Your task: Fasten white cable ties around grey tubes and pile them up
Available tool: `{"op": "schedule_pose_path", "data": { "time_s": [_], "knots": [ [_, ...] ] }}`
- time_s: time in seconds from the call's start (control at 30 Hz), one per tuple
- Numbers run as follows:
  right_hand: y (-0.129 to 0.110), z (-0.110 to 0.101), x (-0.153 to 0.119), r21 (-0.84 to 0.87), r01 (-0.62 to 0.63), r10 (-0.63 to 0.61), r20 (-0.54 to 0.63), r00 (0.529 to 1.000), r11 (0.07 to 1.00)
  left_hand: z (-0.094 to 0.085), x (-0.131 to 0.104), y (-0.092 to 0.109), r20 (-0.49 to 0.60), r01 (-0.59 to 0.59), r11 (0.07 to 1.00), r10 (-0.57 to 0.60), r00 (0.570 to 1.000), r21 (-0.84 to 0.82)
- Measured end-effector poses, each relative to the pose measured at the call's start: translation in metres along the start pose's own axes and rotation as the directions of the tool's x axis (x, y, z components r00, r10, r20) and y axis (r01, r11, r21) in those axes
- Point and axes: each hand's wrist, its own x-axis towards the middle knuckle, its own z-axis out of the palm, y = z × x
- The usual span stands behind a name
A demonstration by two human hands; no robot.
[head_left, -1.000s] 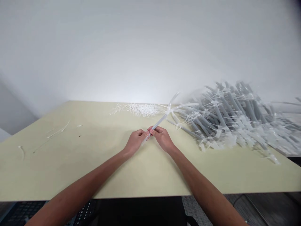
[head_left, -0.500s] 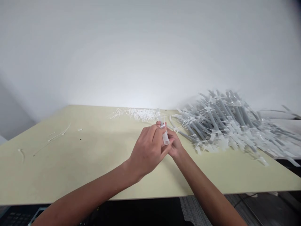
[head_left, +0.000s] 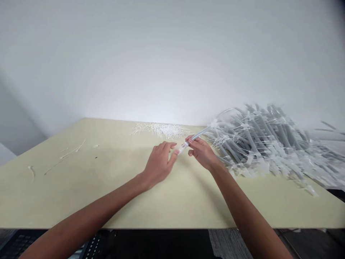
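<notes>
A grey tube (head_left: 201, 133) with clear plastic at its ends is pinched in my right hand (head_left: 202, 154). It slants up to the right, its far end reaching the pile's edge, and the near clear end points toward my left hand. My left hand (head_left: 159, 162) is open, its fingers apart and its thumb tip at or just touching that clear end. Behind both hands lies a heap of thin white cable ties (head_left: 168, 131).
A large pile of similar grey tubes (head_left: 253, 140) with clear ends and white ties covers the table's right side. A few loose ties (head_left: 72, 153) and scraps lie on the left of the pale yellow table (head_left: 121, 201). A wall (head_left: 161, 64) stands behind.
My hands were together around the tube; now they have parted, the left moving left and letting go. The tube, end-on before, now slants sideways in my right hand.
</notes>
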Motion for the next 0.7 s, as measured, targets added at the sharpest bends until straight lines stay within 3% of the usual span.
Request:
{"op": "schedule_pose_path", "data": {
  "time_s": [0.13,0.23,0.33,0.5,0.63,0.7],
  "knots": [
    [0.02,-0.011,0.015,-0.248,-0.005,0.006,0.003,1.0,0.969,0.029,0.03,-0.089,0.0,0.196,0.956,-0.2,0.98,0.219],
    [0.038,-0.009,0.02,-0.303,-0.037,0.038,-0.002,0.999,0.952,0.042,0.063,-0.153,0.063,0.294,0.867,-0.346,0.936,0.402],
    [0.054,-0.004,0.02,-0.299,-0.054,0.053,-0.011,0.999,0.953,0.045,0.093,-0.201,0.071,0.324,0.833,-0.394,0.916,0.449],
    [0.072,-0.002,0.018,-0.224,-0.052,0.049,-0.018,0.999,0.973,0.043,0.118,-0.251,0.01,0.421,0.741,-0.5,0.866,0.523],
    [0.079,-0.003,0.018,-0.218,-0.048,0.044,-0.024,0.999,0.975,0.042,0.118,-0.275,-0.126,0.557,0.61,-0.603,0.788,0.564],
    [0.08,-0.002,0.017,-0.219,-0.047,0.042,-0.025,0.999,0.975,0.042,0.116,-0.283,-0.138,0.57,0.594,-0.614,0.777,0.568]
  ]
}}
